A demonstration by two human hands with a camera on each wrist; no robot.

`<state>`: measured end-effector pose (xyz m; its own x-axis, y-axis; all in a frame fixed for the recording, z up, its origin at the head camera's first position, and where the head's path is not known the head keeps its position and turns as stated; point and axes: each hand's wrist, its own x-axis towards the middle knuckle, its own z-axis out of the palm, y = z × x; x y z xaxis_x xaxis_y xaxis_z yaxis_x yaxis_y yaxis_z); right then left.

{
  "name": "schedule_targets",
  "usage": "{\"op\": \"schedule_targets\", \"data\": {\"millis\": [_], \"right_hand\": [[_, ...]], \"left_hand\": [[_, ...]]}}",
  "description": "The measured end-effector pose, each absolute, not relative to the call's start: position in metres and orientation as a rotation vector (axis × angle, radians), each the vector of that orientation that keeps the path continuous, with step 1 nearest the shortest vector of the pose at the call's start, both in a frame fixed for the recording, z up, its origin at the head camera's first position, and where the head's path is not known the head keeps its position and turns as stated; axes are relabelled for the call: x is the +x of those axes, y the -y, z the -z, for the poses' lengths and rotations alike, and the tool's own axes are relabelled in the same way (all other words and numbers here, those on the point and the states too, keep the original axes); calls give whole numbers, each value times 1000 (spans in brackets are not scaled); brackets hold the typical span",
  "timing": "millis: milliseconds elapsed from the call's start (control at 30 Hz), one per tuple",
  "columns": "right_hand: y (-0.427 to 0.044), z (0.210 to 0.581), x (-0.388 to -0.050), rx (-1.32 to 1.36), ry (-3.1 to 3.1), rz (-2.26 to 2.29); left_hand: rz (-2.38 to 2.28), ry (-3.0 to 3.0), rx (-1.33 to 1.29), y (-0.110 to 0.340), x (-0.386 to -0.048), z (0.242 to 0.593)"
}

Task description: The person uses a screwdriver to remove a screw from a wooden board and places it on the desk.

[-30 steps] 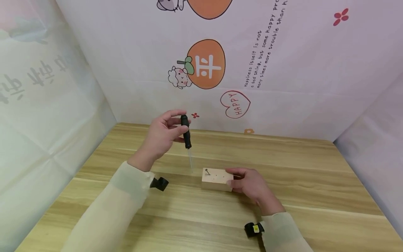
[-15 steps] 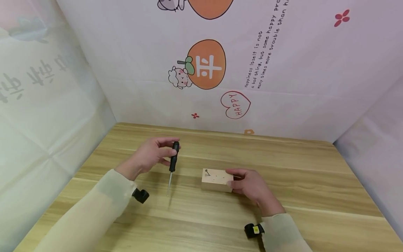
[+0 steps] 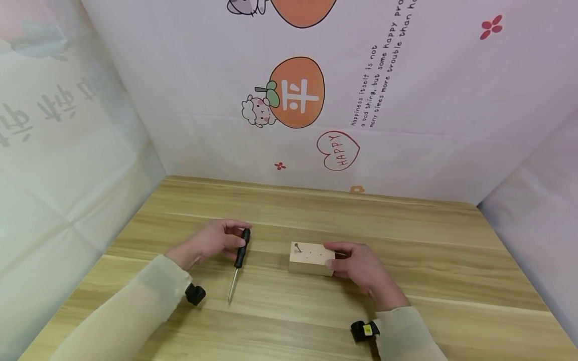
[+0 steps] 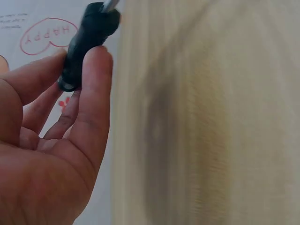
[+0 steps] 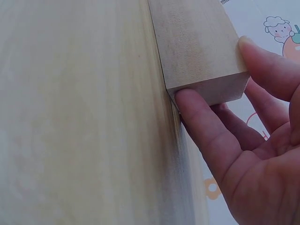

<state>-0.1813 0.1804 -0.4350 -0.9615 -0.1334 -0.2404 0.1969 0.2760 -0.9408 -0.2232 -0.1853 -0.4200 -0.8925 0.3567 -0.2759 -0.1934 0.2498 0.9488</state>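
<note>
A black-handled screwdriver (image 3: 241, 253) is pinched by its handle between the thumb and fingers of my left hand (image 3: 218, 240). Its metal shaft slants down toward me, the tip close to the tabletop. In the left wrist view the dark handle (image 4: 86, 47) shows between thumb and fingers, most of the shaft cut off by the frame. My right hand (image 3: 358, 263) grips the right end of a pale wooden block (image 3: 311, 258) that lies on the table. A screw (image 3: 298, 247) stands tilted at the block's left end, and several small holes dot its top.
The wood-grain table (image 3: 289, 321) runs back to a white printed cloth (image 3: 203, 100). More cloth hangs at the left and right sides. A black wrist camera (image 3: 195, 294) sits by the left sleeve, another black wrist camera (image 3: 363, 331) by the right one.
My left hand has come down and to the left with the screwdriver, away from the block and nearer the tabletop. The right hand and the block have stayed in place.
</note>
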Motion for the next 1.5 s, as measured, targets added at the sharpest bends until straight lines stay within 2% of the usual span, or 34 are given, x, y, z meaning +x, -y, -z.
{"op": "schedule_targets", "data": {"millis": [467, 1200, 1500], "right_hand": [[-181, 438, -181, 54, -2269, 1753], [-179, 428, -176, 50, -2228, 1776], [-181, 431, -177, 48, -2224, 1778]], "left_hand": [[-1647, -2087, -1, 182, -229, 438], [-1343, -2393, 120, 178, -226, 435], [-1079, -2695, 161, 171, -215, 404]]}}
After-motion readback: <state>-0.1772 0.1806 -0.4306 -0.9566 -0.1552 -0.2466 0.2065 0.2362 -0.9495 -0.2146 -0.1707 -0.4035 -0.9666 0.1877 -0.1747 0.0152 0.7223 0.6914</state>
